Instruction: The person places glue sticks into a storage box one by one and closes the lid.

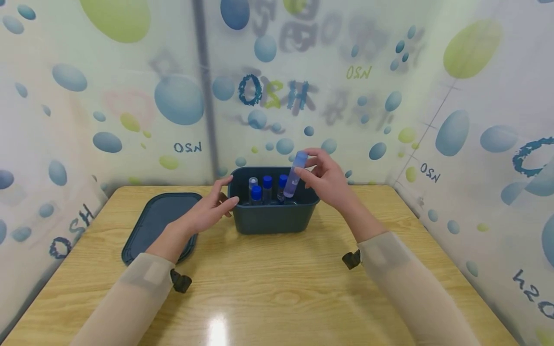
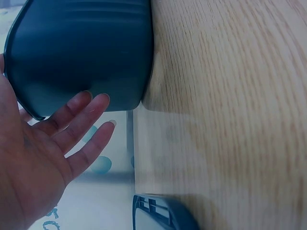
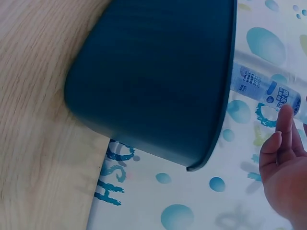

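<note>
My right hand (image 1: 326,180) pinches a clear glue bottle (image 1: 295,178) by its upper part. The bottle leans, its lower end inside the dark teal bin (image 1: 274,221). In the right wrist view, printed writing shows on the glue bottle (image 3: 259,86) above the bin's rim. My left hand (image 1: 207,209) rests at the bin's left end, with thumb and forefinger at the rim. The left wrist view shows the other fingers of that hand (image 2: 53,148) extended loosely beside the bin's wall. Several small bottles, most with blue caps (image 1: 267,181), stand inside the bin.
A dark teal lid (image 1: 162,221) lies flat on the wooden table (image 1: 268,283), left of the bin. Behind the table and along its sides hang pale sheets (image 1: 346,120) with blue and green spots. Small black wrist cameras sit at both cuffs.
</note>
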Demonstrator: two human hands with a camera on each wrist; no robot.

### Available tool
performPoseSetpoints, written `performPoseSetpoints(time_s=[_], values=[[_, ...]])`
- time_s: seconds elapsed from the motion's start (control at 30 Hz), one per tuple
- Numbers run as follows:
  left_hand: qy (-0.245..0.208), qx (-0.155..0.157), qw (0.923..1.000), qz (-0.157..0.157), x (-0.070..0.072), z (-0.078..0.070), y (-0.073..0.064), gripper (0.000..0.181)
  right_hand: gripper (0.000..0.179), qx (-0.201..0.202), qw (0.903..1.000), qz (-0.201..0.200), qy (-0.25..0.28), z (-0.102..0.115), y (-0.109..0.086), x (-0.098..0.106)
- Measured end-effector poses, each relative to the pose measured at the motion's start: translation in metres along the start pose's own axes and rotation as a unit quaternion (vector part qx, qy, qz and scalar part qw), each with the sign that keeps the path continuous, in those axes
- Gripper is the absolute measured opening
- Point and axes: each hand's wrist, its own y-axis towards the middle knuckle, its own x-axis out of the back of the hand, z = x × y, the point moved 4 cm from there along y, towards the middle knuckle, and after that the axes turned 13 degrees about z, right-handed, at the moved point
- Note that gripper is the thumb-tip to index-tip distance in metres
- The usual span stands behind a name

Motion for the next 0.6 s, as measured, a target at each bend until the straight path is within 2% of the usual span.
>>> performPoseSetpoints(time_s=[0.6], values=[[0.002,-0.005,1.0,-0.005,0.0,0.001,0.0,0.079,0.047,-0.063,0.9961,0.045,-0.043,-0.03,0.03,-0.03]])
